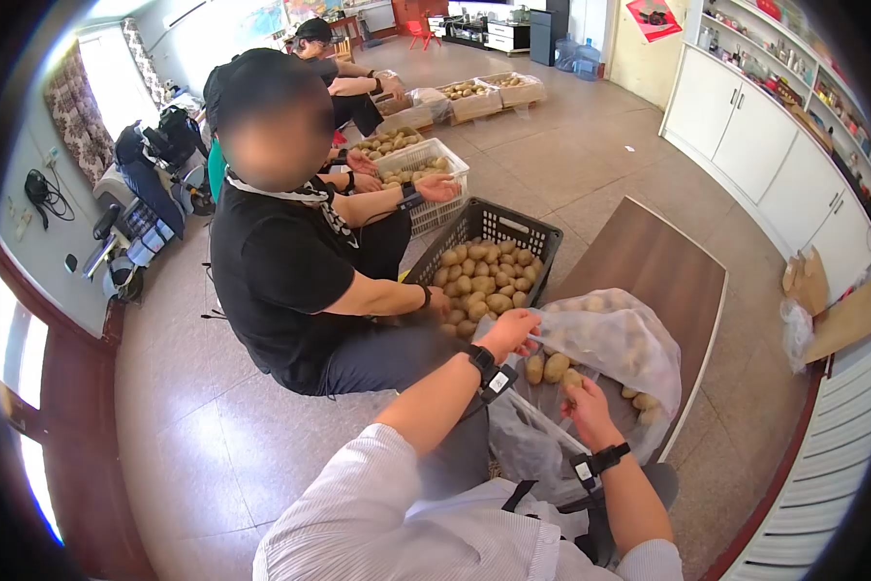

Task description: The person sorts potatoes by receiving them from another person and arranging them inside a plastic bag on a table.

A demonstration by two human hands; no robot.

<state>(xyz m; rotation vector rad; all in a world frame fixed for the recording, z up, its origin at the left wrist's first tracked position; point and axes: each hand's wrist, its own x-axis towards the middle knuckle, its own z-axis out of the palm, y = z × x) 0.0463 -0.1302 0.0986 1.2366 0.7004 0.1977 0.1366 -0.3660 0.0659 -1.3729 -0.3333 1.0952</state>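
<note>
Red chair (421, 31) at 12 o'clock; water jugs (587, 64), red poster (656, 17) at 1; cabinets (712, 116) below shelves (760, 37) at 2; cardboard (845, 324) at 3; door (77, 484) at 8; curtain (79, 121) beside window (116, 77), black bag (179, 134) at 10.

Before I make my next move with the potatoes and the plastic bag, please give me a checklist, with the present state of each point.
1. Right hand has its fingers on a round brown potato: ok.
2. Left hand is at the edge of the translucent white plastic bag: ok.
3. Left hand grips the plastic firmly: cannot tell.
4. Potatoes are visible between your two hands, not covered by the bag: ok.
5. Co-worker's hand is out of the black plastic crate: not ok, it is at the potatoes inside.
6. Underside of the potato is undamaged: cannot tell, it is hidden.
</note>
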